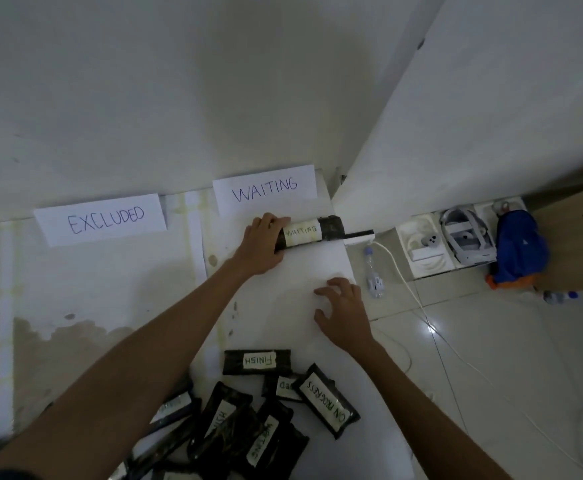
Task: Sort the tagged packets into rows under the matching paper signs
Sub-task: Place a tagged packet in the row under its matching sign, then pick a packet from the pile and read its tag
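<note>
Dark packet tagged WAITING lies just below the WAITING sign, the left hand gripping its end. Further below the sign, the right hand is spread and empty.

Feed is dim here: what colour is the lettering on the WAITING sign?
Dark blue on white; the WAITING sign shows best in head view.

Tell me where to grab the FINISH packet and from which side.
Pinch the FINISH packet across its narrow width from the far side: it lies flat, long axis left-right, far edge on bare surface, pile crowding its near edge. Right hand is nearest.
</note>
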A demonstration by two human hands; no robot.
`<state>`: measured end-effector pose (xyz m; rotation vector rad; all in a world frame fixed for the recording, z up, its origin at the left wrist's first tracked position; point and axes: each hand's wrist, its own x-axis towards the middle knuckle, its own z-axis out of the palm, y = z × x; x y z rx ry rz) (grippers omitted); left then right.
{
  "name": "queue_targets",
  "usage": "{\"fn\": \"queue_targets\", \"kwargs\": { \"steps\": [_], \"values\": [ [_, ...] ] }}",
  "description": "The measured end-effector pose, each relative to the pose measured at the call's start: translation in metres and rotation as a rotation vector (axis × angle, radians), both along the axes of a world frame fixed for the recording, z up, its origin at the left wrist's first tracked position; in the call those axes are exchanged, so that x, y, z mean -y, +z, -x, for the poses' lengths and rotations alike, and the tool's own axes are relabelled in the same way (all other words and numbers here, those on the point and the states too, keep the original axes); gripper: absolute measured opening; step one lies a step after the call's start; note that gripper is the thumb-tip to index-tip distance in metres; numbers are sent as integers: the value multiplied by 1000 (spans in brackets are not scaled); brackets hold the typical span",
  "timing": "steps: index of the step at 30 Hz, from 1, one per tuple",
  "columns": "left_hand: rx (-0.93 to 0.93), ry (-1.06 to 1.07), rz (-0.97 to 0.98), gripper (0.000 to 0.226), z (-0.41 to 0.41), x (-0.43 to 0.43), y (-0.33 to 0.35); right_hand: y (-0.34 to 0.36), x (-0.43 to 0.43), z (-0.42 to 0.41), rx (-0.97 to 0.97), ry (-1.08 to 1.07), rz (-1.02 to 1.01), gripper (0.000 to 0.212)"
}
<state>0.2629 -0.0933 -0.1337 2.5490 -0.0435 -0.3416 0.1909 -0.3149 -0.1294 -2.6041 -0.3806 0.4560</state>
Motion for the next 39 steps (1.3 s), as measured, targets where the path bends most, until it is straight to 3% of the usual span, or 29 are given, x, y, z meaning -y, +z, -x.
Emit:
{"fn": "queue_targets", "kwargs": {
  "steps": [10, 15, 22, 24, 27, 29, 34, 39],
  "values": [
    [74, 81, 16, 63, 80, 8, 18, 32, 19, 37, -289, 107, -88, 36],
    [35, 108, 28, 68, 129, 13, 21, 35, 31, 77, -434, 183, 6, 63],
    [20, 34, -30, 62, 128, 14, 26, 33, 26, 96, -424, 106, 34, 70],
    [29, 38, -26, 61, 120, 18, 35, 33, 24, 97, -417, 90, 22, 63],
    [63, 53, 47, 53, 117, 28, 48, 41, 21, 96, -375, 92, 2, 32],
    [59, 47, 132, 45, 124, 32, 57, 52, 19, 96, -384, 21, -68, 19],
    [-18, 50, 289, 36, 163, 37, 84, 82, 6, 88, -474, -315, -410, 20],
    [-43, 56, 177, 64, 212, 35, 93, 95, -24, 88, -655, -612, -705, 23]
  ]
}}
